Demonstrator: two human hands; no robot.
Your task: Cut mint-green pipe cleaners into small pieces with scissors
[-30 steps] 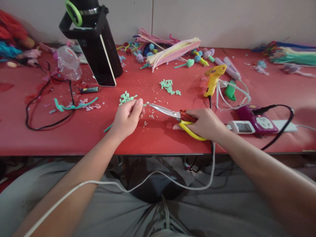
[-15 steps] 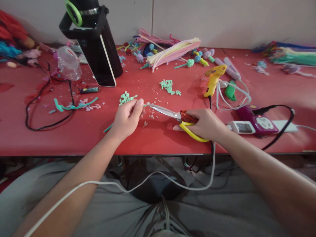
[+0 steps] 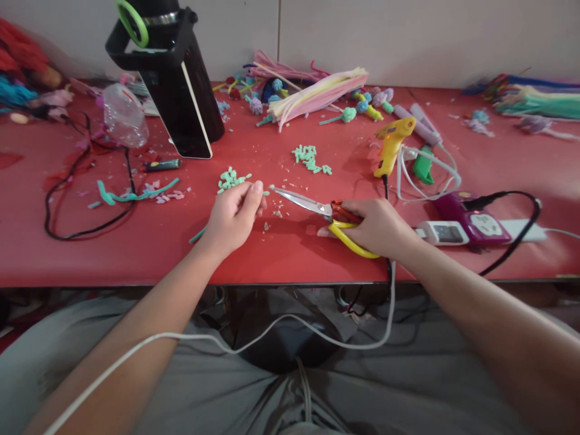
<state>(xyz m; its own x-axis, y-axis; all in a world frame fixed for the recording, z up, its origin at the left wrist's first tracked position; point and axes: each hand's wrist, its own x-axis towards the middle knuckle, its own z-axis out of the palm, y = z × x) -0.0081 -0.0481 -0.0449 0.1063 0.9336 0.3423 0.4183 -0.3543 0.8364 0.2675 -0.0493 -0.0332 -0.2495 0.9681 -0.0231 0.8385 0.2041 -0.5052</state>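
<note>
My left hand [image 3: 236, 219] is closed, thumb against fingers, around a thin mint-green pipe cleaner [image 3: 198, 235]. A short end of it pokes out past the thumb, and its other end shows below the wrist; the middle is hidden in the hand. My right hand [image 3: 378, 225] grips scissors [image 3: 306, 204] with one red and one yellow handle. Their blades look nearly together, pointing left, the tips close to the pipe cleaner's short end. Beside my left hand lies a pile of cut green pieces [image 3: 230, 179]. A second pile of green pieces [image 3: 309, 159] sits farther back.
A yellow glue gun [image 3: 393, 147] stands behind my right hand, near a purple power socket [image 3: 486, 225]. A black tumbler [image 3: 181, 90] with a phone [image 3: 198, 115] against it is at back left. Pipe-cleaner bundles [image 3: 321, 96] lie along the wall. A white cable [image 3: 290, 316] crosses my lap.
The scissors have shifted very slightly, their tips now a little away from the pipe cleaner's end, and the handles a bit closer together. My left hand stays nearly in place.
</note>
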